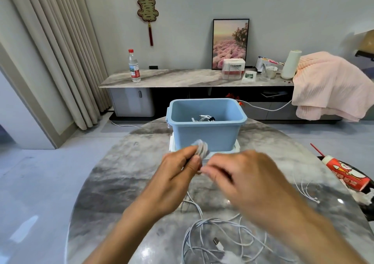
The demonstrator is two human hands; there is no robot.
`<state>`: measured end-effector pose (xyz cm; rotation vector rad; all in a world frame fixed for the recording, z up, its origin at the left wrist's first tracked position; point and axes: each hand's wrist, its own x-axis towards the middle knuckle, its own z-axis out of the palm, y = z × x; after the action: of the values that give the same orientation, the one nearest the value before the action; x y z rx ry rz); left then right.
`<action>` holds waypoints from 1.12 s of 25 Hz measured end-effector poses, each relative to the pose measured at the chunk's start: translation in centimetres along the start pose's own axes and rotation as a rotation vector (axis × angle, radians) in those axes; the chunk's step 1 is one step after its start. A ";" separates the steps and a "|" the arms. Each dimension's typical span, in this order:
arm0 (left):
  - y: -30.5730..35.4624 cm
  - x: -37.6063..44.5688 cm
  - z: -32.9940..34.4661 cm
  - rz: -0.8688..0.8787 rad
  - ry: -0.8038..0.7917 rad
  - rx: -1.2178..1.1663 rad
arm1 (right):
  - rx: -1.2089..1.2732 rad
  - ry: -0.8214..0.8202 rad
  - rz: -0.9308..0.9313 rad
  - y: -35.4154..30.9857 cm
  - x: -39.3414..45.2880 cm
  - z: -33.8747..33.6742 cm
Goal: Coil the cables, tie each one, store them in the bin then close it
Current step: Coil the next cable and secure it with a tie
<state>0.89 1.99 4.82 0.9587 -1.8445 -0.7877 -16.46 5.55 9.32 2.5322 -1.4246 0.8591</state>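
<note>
My left hand (178, 170) grips a small coiled white cable (201, 147), blurred by motion, just in front of the blue bin (206, 131). Fingers of my right hand (236, 180) curl and pinch at the coil's lower end, though blur hides what they hold. The open bin holds a tied cable bundle (204, 119) at its bottom and stands on a white lid (214, 152). Loose white cables (218, 235) lie tangled on the marble table (121, 182) beneath my forearms.
A thin white cable (305, 188) trails at the table's right, near a red-and-white package (348, 174). Behind the table stands a sideboard with a water bottle (134, 66), a tissue box (232, 69) and a pink blanket (332, 85).
</note>
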 end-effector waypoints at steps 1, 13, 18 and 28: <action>0.4 -0.2 0.2 -0.035 -0.090 -0.133 | 0.033 0.074 -0.046 1.7 0.2 -0.4; 1.8 0.6 0.8 -0.348 0.342 -1.217 | 0.662 -0.029 0.413 0.2 -2.4 8.1; 0.1 0.4 0.1 -0.164 0.448 -0.396 | 0.496 -0.467 0.383 -3.9 -2.4 5.3; 0.7 -0.1 0.9 -0.237 -0.191 -0.537 | -0.138 -0.145 -0.116 4.4 0.6 -1.9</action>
<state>-0.08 2.54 4.99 0.7736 -1.5586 -1.4733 -20.60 3.36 10.45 2.5869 -1.3082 0.5499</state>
